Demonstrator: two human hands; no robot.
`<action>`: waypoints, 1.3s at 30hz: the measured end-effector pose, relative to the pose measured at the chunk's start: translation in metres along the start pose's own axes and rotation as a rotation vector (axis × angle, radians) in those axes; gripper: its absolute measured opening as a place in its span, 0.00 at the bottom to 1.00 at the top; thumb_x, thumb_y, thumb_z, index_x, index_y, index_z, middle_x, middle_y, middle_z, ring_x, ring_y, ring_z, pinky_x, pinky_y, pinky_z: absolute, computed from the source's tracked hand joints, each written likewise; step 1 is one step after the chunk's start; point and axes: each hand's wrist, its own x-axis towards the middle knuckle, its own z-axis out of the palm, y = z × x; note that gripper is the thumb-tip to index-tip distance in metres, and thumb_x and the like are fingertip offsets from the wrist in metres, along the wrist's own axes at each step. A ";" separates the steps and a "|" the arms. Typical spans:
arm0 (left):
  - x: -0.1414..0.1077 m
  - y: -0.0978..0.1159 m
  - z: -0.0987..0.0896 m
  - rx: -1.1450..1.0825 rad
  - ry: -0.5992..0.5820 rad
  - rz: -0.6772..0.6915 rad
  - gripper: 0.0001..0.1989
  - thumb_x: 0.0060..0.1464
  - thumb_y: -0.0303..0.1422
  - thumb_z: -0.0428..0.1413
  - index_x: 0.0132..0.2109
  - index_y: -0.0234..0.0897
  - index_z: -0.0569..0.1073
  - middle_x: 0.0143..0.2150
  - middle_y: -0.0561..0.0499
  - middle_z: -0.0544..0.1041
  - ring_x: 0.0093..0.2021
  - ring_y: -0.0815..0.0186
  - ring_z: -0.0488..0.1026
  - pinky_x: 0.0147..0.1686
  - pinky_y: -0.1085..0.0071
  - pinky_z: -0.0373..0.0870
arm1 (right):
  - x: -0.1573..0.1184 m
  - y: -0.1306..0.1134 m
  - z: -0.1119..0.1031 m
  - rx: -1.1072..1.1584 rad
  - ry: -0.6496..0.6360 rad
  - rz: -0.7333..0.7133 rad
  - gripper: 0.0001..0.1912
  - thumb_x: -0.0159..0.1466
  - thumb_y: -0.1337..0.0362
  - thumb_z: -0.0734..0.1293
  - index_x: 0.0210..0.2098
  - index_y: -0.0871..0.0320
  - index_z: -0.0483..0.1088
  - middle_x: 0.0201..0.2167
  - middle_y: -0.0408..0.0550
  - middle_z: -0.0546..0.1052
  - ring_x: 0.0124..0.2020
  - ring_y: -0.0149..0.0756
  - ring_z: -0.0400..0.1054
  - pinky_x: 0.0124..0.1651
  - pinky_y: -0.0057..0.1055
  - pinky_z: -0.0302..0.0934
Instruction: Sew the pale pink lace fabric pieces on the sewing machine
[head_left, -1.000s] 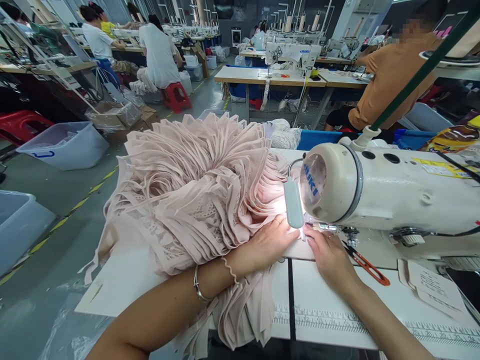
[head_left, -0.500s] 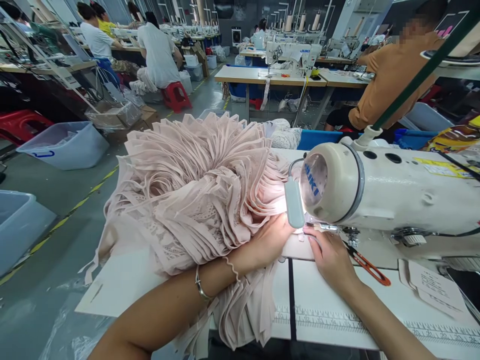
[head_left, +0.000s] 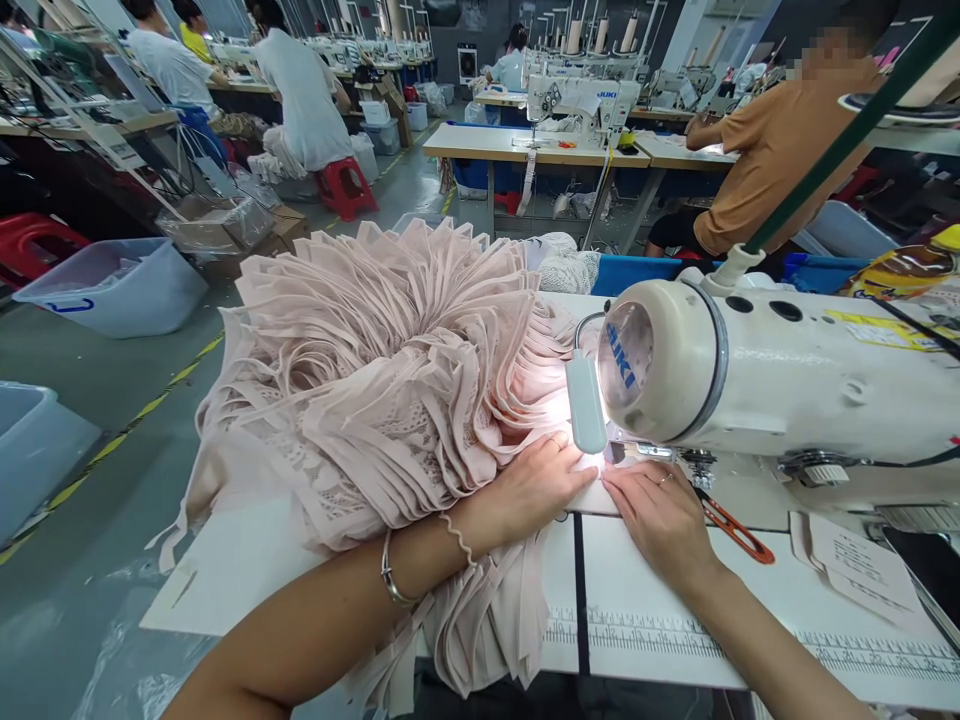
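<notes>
A big bundle of pale pink lace fabric pieces (head_left: 375, 370) is heaped left of a white sewing machine (head_left: 787, 375). My left hand (head_left: 544, 480) lies at the bundle's right edge, its fingers closed on pink fabric and its thumb reaching toward the needle area. My right hand (head_left: 660, 515) is in front of the machine head, thumb and fingertips pinched together at the fabric's edge, close to my left thumb. A small grey lamp (head_left: 585, 405) lights this spot and hides part of the needle area.
Orange-handled thread snips (head_left: 739, 530) lie right of my right hand. Paper cards (head_left: 862, 570) and a printed ruler strip (head_left: 675, 640) are on the table. Plastic bins (head_left: 112, 290) stand on the floor at left. Across the room, people sit at other machines, one in an orange shirt (head_left: 795, 150).
My right fingers have drawn back slightly from under the machine head toward me. My left thumb now stretches out to meet them. The whole view has shifted a little.
</notes>
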 end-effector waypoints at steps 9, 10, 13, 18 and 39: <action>0.005 0.003 0.008 0.194 -0.056 0.150 0.15 0.66 0.19 0.42 0.35 0.33 0.69 0.39 0.48 0.69 0.37 0.63 0.65 0.36 0.62 0.57 | 0.004 -0.011 0.006 -0.003 -0.003 0.095 0.11 0.69 0.70 0.62 0.32 0.55 0.71 0.24 0.42 0.75 0.30 0.34 0.69 0.47 0.34 0.60; 0.006 0.004 0.009 0.196 -0.056 0.153 0.15 0.66 0.18 0.42 0.35 0.33 0.69 0.38 0.48 0.69 0.36 0.63 0.65 0.36 0.62 0.57 | 0.005 -0.011 0.007 0.027 0.020 0.152 0.11 0.69 0.69 0.62 0.31 0.54 0.71 0.24 0.42 0.75 0.30 0.34 0.70 0.45 0.33 0.62; 0.006 0.005 0.009 0.200 -0.037 0.138 0.15 0.65 0.17 0.42 0.36 0.33 0.69 0.38 0.48 0.69 0.35 0.64 0.65 0.36 0.62 0.57 | 0.006 -0.008 0.006 0.185 0.053 0.333 0.11 0.68 0.67 0.62 0.30 0.53 0.70 0.27 0.41 0.78 0.29 0.33 0.72 0.37 0.30 0.64; 0.003 0.004 0.004 0.176 0.004 0.091 0.11 0.68 0.22 0.44 0.44 0.31 0.71 0.39 0.48 0.72 0.38 0.62 0.67 0.39 0.63 0.62 | 0.003 0.000 -0.003 0.245 0.051 0.232 0.09 0.69 0.66 0.63 0.36 0.54 0.75 0.29 0.42 0.79 0.33 0.34 0.74 0.39 0.30 0.65; -0.002 -0.004 0.010 -0.020 -0.014 -0.017 0.10 0.67 0.23 0.44 0.41 0.34 0.69 0.44 0.46 0.72 0.47 0.60 0.68 0.48 0.64 0.67 | -0.008 0.006 0.000 0.264 -0.049 0.127 0.20 0.66 0.75 0.58 0.43 0.50 0.78 0.42 0.46 0.79 0.42 0.36 0.72 0.40 0.33 0.66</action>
